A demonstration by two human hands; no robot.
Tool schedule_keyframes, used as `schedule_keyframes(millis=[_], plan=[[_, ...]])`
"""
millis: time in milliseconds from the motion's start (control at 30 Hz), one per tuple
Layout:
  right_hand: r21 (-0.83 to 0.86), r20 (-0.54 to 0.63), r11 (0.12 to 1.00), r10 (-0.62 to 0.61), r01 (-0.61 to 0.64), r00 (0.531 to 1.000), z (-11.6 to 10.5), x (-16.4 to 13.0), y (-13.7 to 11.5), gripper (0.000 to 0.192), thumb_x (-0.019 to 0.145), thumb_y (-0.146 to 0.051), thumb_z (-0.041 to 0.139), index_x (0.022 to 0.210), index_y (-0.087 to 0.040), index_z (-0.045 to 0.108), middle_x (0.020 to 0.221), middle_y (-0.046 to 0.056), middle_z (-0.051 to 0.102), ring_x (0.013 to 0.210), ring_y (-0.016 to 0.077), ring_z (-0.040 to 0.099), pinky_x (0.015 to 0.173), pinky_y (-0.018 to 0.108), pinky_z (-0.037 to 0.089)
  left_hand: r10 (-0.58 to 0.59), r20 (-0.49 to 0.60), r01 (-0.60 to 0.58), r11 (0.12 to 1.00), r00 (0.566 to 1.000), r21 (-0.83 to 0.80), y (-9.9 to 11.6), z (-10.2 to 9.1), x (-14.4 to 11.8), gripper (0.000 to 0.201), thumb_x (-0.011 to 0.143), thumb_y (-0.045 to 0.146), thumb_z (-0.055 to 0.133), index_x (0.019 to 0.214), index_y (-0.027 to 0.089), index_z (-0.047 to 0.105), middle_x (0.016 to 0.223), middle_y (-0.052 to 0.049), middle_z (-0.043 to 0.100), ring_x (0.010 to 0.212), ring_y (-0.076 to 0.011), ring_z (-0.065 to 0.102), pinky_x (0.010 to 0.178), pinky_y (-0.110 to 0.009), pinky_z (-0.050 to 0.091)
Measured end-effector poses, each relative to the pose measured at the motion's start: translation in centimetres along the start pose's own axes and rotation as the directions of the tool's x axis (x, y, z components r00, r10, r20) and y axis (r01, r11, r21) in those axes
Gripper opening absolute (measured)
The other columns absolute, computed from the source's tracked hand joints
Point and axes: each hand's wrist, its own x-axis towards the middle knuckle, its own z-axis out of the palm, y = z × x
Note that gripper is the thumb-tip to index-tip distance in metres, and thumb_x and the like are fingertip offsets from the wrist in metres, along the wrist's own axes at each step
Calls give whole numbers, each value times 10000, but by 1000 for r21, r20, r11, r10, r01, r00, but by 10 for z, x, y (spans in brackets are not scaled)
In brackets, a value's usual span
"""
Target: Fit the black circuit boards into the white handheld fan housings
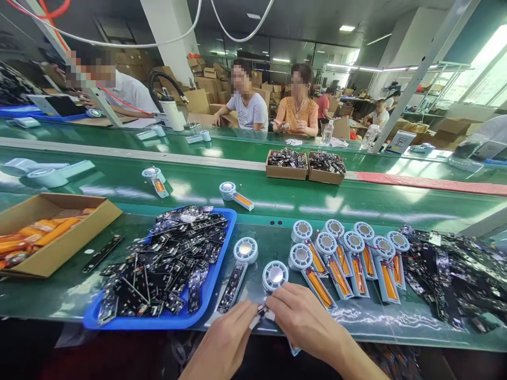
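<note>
- Your blue tray (227,219) holds black circuit boards (166,264).
- Pale blue fan shells (348,253) beside you carry orange batteries (388,282).
- The belt (277,195) is green.
- Brown cardboard box (71,240), orange cells inside.

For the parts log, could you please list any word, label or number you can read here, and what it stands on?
No text is readable anywhere.
Circuit boards in the blue tray: markings too small.
Cardboard boxes at the back: print blurred.
White device beyond the belt: label too small.

Your fan shell (274,276) lies flat at the near table edge, round silver-centred head pointing away, handle toward you under your fingers. A small white connector (262,311) sits pinched at its handle.
</note>
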Motion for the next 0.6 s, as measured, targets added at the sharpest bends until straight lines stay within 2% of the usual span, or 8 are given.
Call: schedule_keyframes(millis=[133,267,367,600], plan=[[-29,64,999,-20,22,998,-8,4,0,147,880,-26,616,912,-167,590,857,23,643,741,186,543,644,309,403,-82,85,86,995,993,-42,0,0,0,302,940,59,349,917,248,583,865,-14,707,795,-186,705,688,-254,534],[-35,78,999,-1,3,997,-8,5,1,201,819,-9,633,930,-168,583,888,34,647,778,194,554,666,304,406,-133,36,134,990,990,-45,4,4,0,296,932,59,352,911,245,581,857,-17,711,813,-193,707,694,-254,526],[-38,90,999,28,-25,996,-4,5,1,189,831,-15,622,919,-175,575,893,35,647,785,197,557,679,307,407,-149,11,149,987,989,-56,5,5,2,289,947,74,352,892,244,580,863,-21,714,817,-190,709,705,-252,524],[-42,78,999,24,-21,997,-1,6,2,139,873,-49,619,922,-173,581,883,25,644,778,195,549,690,313,409,-158,68,161,986,985,-40,1,0,4,329,934,50,338,944,245,602,886,-17,720,834,-187,717,726,-259,532]])
